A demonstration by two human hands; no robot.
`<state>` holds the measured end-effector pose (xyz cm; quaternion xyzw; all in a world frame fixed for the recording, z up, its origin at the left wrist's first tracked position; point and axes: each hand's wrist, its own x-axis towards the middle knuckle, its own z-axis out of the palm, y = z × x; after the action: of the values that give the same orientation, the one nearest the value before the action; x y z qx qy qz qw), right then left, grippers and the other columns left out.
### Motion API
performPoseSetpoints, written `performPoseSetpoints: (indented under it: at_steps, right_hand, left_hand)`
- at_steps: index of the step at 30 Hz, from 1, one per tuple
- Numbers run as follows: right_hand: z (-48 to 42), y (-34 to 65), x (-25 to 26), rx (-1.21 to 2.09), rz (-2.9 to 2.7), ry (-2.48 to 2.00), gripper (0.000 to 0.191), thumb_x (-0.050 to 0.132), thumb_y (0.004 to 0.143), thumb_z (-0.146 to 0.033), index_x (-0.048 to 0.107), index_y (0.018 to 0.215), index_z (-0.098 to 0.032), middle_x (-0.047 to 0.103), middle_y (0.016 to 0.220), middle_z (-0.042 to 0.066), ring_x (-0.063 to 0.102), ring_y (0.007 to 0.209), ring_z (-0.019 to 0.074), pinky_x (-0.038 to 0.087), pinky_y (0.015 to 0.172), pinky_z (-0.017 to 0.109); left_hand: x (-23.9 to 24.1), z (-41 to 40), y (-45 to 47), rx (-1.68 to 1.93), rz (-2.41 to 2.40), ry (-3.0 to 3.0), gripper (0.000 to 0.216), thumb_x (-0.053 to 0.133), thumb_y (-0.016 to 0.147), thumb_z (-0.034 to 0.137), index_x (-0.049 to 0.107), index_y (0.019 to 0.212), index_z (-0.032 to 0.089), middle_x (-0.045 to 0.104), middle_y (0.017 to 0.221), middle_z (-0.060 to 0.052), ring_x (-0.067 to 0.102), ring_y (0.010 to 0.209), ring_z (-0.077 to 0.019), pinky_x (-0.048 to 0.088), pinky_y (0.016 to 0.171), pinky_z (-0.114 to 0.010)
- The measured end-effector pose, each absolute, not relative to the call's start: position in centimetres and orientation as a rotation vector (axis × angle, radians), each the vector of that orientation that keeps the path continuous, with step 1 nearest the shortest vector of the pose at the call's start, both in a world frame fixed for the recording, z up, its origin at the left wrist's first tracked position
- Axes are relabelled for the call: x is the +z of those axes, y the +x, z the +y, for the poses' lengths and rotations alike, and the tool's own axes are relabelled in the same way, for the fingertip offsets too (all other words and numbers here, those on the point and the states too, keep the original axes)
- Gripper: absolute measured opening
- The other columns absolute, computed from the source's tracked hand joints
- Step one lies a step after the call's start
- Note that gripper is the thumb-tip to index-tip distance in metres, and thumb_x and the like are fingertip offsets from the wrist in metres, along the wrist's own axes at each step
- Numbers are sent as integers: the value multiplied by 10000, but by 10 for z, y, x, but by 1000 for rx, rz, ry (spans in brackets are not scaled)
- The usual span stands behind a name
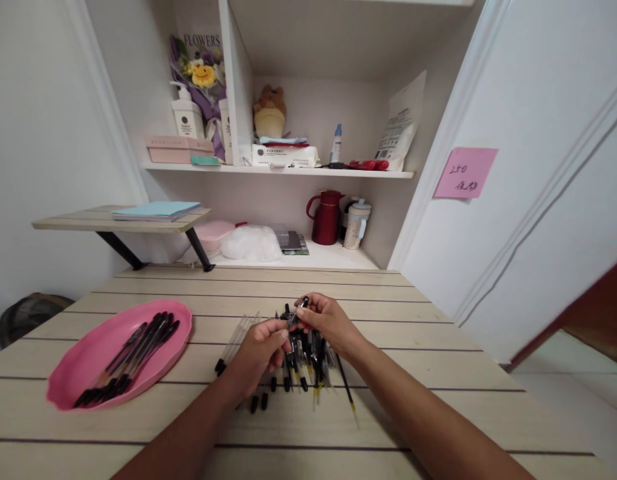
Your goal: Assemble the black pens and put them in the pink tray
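Observation:
My left hand (259,352) and my right hand (328,321) meet above the middle of a striped wooden table (438,373). Both are closed in a pinch on one black-capped pen (297,311) held between them. Under and beside the hands lies a heap of loose pens and pen parts (308,363), with clear barrels (236,337) to the left and black caps (258,401) toward the near edge. A pink oval tray (83,363) at the left holds several assembled black pens (133,357).
A small raised shelf (68,221) with a teal notebook (156,211) stands at the back left. Wall shelves behind hold a red jug (326,217), a mug, bottles, boxes and a plush toy. A pink sticky note (464,173) hangs on the right wall.

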<state>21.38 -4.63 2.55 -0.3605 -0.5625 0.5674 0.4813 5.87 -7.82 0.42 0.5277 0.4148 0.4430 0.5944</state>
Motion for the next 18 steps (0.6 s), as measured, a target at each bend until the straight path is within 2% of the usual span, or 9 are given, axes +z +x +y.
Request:
performPoseSetpoints:
  at_steps: [6, 9, 14, 18]
  right_hand:
    - [-33, 236, 32, 1296, -1256, -946, 349, 592, 666, -453, 561, 855, -161, 597, 701, 19, 529, 523, 83, 397, 465, 196]
    - [-28, 243, 31, 1280, -1219, -960, 357, 588, 662, -470, 569, 820, -151, 597, 692, 28, 517, 503, 79, 383, 447, 191]
    - [-29, 240, 27, 1291, -1250, -1001, 333, 586, 660, -463, 576, 778, -151, 594, 669, 19, 505, 480, 75, 363, 436, 190]
    - [-31, 238, 27, 1287, -1273, -1008, 319, 588, 662, -456, 584, 757, -152, 596, 666, 15, 509, 480, 74, 362, 442, 194]
  left_hand:
    - [7, -75, 54, 1069, 958, 1138, 208, 622, 650, 267, 577, 800, 129, 562, 605, 4, 499, 492, -76, 357, 463, -180]
    - [9, -71, 49, 1205, 981, 1077, 260, 677, 584, 229, 579, 807, 139, 571, 621, 10, 508, 530, -80, 378, 509, -189]
    - [19, -65, 36, 1391, 1076, 1064, 291, 707, 521, 219, 579, 774, 151, 547, 582, 42, 469, 487, -58, 367, 507, -183]
    - [44, -59, -1, 1458, 1412, 1283, 229, 650, 571, 270, 620, 766, 153, 605, 634, -2, 530, 570, -118, 380, 556, -223]
